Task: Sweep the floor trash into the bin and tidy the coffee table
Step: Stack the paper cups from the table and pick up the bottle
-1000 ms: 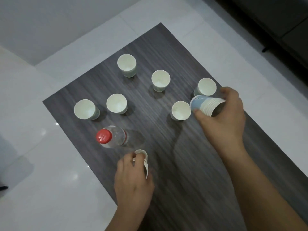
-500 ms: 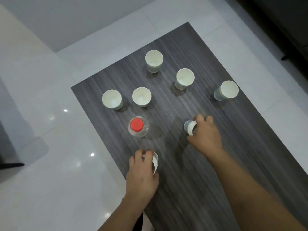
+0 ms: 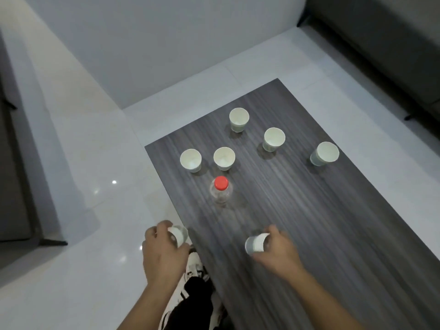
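On the far left we see the dark edge of a sofa on the pale tiled floor. Next comes our left hand, held off the near-left edge of the coffee table and above the floor; its fingers curl around a paper cup lying on its side in the grip, mouth turned right. Below that hand a shoe and a dark trouser leg show beside the table edge.

On the table, five more cups stand upright and well apart from both hands: the left cup and the middle cup side by side, the far cup beyond them, then the fourth cup, and the right cup nearest the right edge. A clear bottle with a red cap stands just nearer than the left pair.

Our right hand hovers over the near part of the table, fingers wrapped around a cup stack held sideways, its base pointing left. The picture is blurred here, so we cannot count the stacked cups. Another sofa fills the upper right corner.
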